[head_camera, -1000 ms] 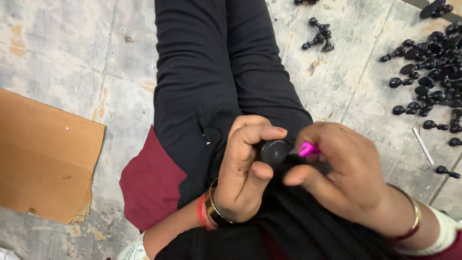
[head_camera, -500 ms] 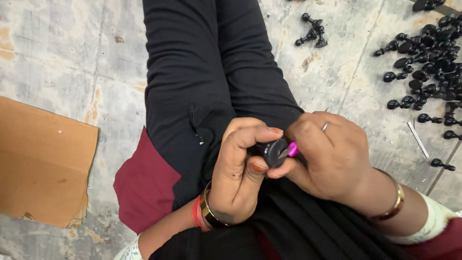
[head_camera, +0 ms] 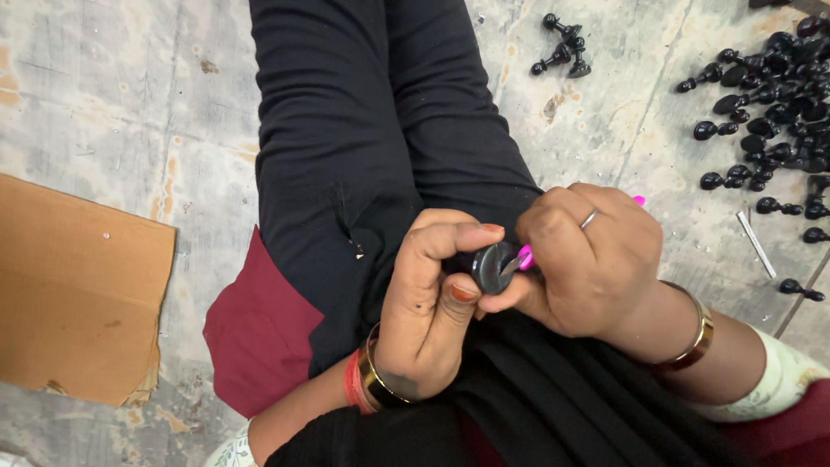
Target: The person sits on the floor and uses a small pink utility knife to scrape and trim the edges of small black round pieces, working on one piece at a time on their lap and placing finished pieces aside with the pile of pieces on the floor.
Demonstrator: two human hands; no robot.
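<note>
Left hand (head_camera: 428, 303) clamps black round-based piece (head_camera: 489, 265) between thumb and forefinger, steadying it; right hand (head_camera: 584, 259) pinches pink-handled blade (head_camera: 524, 257) against base.

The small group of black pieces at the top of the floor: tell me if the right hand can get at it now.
Probably not at once: the right hand is busy holding a pink-handled tool, though bare floor lies open toward the small group.

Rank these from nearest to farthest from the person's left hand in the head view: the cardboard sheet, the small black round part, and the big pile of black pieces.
1. Small black round part: gripped in the left hand.
2. Cardboard sheet: on the floor, far left.
3. Pile of black pieces: top right corner.
</note>
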